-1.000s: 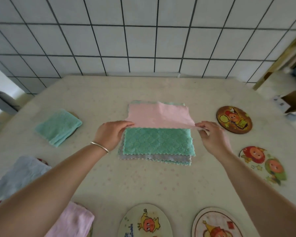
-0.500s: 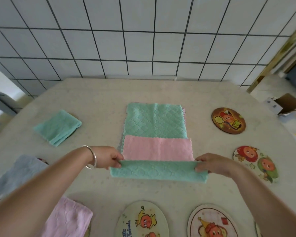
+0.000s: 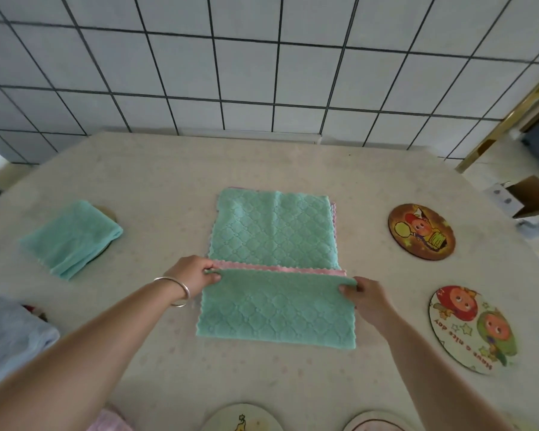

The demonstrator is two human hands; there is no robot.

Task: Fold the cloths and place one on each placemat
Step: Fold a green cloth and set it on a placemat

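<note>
Pink edge [image 3: 280, 269] mostly hidden, perhaps another cloth

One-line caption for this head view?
Both hands, left and right, fold a green-and-pink cloth in half on the table.

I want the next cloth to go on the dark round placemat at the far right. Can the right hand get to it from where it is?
Probably yes. The right hand pinches the green cloth, and only bare table lies between it and the dark placemat.

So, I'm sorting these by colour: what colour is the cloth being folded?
Green cloth with a pink underside strip, head view.
</note>
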